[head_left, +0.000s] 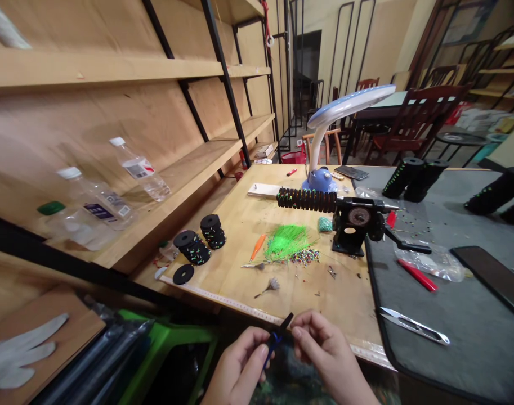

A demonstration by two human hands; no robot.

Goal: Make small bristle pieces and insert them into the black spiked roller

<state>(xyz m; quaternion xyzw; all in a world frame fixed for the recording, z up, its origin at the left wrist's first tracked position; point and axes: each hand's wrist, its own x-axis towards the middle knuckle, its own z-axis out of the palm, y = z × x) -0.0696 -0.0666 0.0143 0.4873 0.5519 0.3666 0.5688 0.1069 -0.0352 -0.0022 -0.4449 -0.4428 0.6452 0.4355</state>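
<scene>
Apparently partway: black discs lined the crank machine; beads and green strands lay loose on the tabletop | left hand: grip closed around a blue tool | right hand: fingertips bunched beside it, contents unclear

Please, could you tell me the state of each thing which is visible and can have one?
Left hand: closed on blue-handled tool.
Right hand: fingertips pinched; contents unclear.
Lamp: upright; lit or not, unclear.
Bottles: capped.
Metal snips: lying, blades apart.
Green strands: loose, heaped.
Beads: loose.
Single black disc: lying flat.
Pale glove: off, lying.
</scene>
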